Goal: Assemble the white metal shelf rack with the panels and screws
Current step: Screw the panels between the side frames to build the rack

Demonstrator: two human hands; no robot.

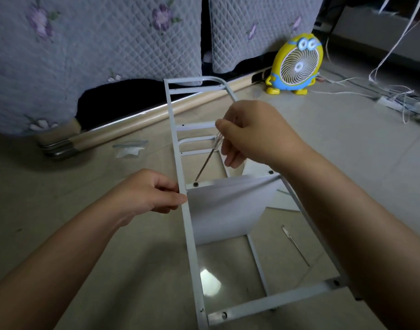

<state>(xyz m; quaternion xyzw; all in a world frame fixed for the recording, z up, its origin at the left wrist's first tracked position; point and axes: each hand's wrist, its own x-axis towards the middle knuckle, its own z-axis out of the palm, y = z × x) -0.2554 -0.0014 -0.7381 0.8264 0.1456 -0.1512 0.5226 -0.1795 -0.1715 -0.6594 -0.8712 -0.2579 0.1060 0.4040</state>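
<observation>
A white metal side frame (191, 236) of the rack runs from the near floor towards the bed. A white shelf panel (225, 206) hangs below its middle crossbar. My left hand (154, 191) pinches the frame's left rail beside that crossbar. My right hand (254, 132) grips a screwdriver (205, 166) by its clear handle, and its tip sits on a dark screw (195, 184) at the crossbar's left end. A second screw (271, 172) shows at the right end.
A thin metal tool (296, 245) lies on the floor right of the frame. A clear plastic bag (129, 148) lies to the left. A quilt-covered bed (97, 44) stands behind. A yellow cartoon fan (297, 64) and tangled cables (394, 96) are at the right.
</observation>
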